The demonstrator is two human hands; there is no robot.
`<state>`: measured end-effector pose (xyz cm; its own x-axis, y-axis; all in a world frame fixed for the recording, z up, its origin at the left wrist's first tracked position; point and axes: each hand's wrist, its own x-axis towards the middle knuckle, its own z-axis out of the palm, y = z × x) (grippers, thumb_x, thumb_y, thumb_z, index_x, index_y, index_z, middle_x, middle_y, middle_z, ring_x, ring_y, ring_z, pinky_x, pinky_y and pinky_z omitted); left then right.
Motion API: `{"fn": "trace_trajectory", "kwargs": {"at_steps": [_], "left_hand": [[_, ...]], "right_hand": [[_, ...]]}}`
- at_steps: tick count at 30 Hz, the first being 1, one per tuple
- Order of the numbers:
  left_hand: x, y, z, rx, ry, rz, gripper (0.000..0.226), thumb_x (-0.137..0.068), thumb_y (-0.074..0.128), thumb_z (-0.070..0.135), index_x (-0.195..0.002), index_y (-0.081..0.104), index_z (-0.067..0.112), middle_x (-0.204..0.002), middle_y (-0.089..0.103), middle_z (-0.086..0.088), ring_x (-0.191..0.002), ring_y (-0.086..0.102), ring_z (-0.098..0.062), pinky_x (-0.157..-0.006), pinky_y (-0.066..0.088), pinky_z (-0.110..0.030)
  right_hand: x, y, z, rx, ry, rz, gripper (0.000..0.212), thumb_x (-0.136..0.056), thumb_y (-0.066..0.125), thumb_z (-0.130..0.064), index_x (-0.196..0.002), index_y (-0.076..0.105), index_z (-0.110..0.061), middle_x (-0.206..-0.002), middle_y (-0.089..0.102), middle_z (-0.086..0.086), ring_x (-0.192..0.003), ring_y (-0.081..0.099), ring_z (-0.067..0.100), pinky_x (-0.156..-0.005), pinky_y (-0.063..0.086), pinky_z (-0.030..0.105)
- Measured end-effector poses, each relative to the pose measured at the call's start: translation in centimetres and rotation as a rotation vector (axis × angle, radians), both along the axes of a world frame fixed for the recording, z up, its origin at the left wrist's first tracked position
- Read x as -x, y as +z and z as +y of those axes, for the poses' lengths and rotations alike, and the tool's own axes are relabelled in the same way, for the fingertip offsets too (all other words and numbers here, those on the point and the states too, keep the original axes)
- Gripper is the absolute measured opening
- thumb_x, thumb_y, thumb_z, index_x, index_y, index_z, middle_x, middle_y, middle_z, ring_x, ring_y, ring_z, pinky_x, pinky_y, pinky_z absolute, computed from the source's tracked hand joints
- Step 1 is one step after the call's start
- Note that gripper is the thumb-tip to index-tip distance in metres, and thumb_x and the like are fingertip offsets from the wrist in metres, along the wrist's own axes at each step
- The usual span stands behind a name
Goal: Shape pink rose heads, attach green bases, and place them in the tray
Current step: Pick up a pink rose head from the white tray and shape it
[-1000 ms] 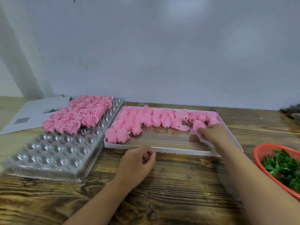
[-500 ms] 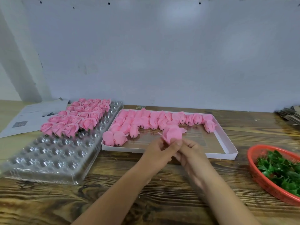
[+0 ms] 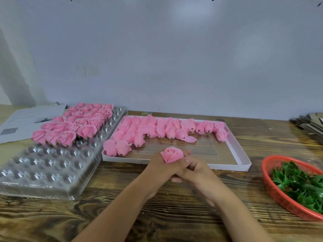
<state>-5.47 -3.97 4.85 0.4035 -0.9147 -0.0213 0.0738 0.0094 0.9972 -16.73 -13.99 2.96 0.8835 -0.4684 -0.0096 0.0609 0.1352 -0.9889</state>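
I am holding the soft pink foam rose head (image 3: pixel 172 154) lightly at its base; left hand (image 3: pixel 161 167) and right hand (image 3: pixel 196 172) are both curling around it, because the petals look fragile.

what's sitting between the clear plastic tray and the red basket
The white box of unshaped pink buds, shown in the head view.

Printed papers (image 3: pixel 26 122) lie far left on the wooden table (image 3: pixel 174 215); cardboard stack (image 3: pixel 309 124) far right.
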Motion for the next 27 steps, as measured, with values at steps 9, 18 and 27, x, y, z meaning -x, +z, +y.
{"fn": "trace_trajectory", "kwargs": {"at_steps": [9, 18, 27], "left_hand": [[0.7, -0.3, 0.0, 0.052, 0.188, 0.195, 0.016, -0.092, 0.072, 0.025, -0.103, 0.077, 0.014, -0.097, 0.077, -0.018, -0.093, 0.075, -0.029, -0.084, 0.061, -0.036], [1.6, -0.4, -0.2, 0.133, 0.204, 0.315, 0.041, -0.08, 0.071, 0.047, -0.106, 0.079, 0.017, -0.095, 0.077, -0.006, -0.09, 0.074, -0.016, -0.074, 0.057, -0.024], [1.7, -0.4, -0.2, 0.176, 0.205, 0.416, 0.041, -0.077, 0.072, 0.05, -0.101, 0.081, 0.019, -0.112, 0.076, -0.007, -0.104, 0.073, -0.015, -0.083, 0.057, -0.026]], "right_hand": [[-1.2, -1.1, 2.5, 0.289, -0.228, -0.153, 0.045, -0.076, 0.076, -0.005, -0.105, 0.068, -0.039, -0.093, 0.076, 0.006, -0.089, 0.072, 0.021, -0.079, 0.056, 0.028], [-1.0, -1.7, 3.9, 0.9, -0.564, -0.058, 0.059, -0.083, 0.077, -0.022, -0.112, 0.049, -0.065, -0.102, 0.061, -0.044, -0.09, 0.063, -0.014, -0.076, 0.043, -0.001], [-0.9, -2.1, 4.2, 0.966, -0.594, -0.008, 0.064, -0.08, 0.081, -0.024, -0.121, 0.041, -0.054, -0.092, 0.063, -0.035, -0.094, 0.061, -0.014, -0.076, 0.044, 0.001]]}}
